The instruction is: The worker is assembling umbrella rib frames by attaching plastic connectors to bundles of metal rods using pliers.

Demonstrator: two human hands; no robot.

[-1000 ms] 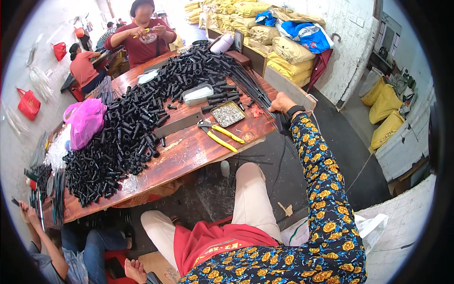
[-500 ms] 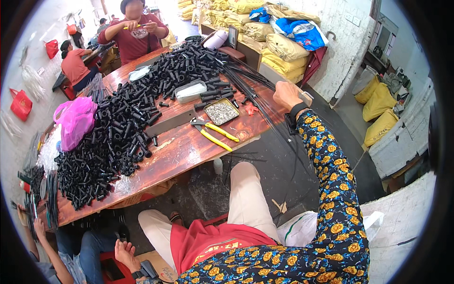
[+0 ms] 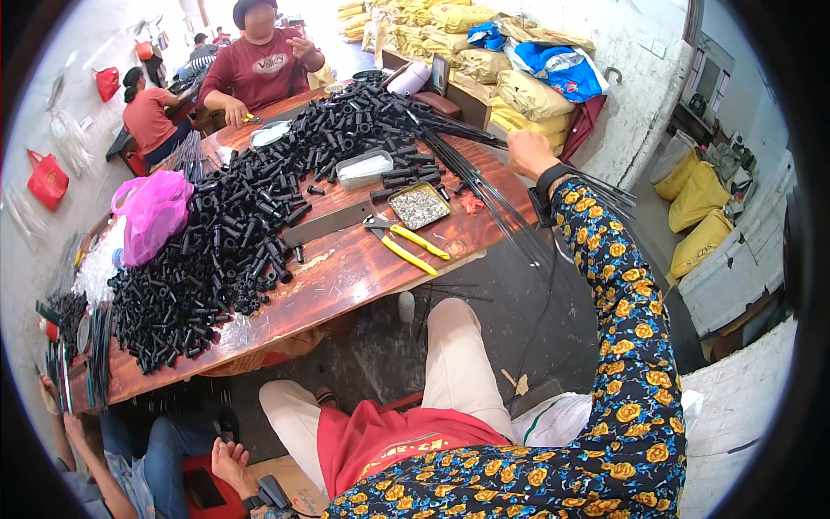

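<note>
My right hand [image 3: 529, 156] reaches over the right end of the wooden table. Its fingers are curled round a bunch of thin black rods [image 3: 471, 131], whose other ends stick out behind the wrist; the fingertips are hidden. More long black rods [image 3: 488, 199] lie slantwise beneath it, over the table edge. My left hand [image 3: 232, 464] rests low beside my leg, palm up, fingers loosely bent and apart, nothing visible in it. On the table, a large heap of black plastic tube fittings [image 3: 233, 225] stretches leftward. Yellow-handled pliers [image 3: 406, 244] lie near the front edge.
A tin of small metal pieces [image 3: 419, 206], a clear plastic box [image 3: 364, 169] and a flat metal bar [image 3: 327, 223] lie on the table [image 3: 346, 272]. A pink bag [image 3: 151, 216] rests on the heap. One person sits opposite, another at lower left. Yellow sacks [image 3: 536, 95] are stacked behind.
My right hand has shifted slightly up and farther away, with rods now showing past its wrist. The person opposite has lowered one hand to the table. My left hand stays put.
</note>
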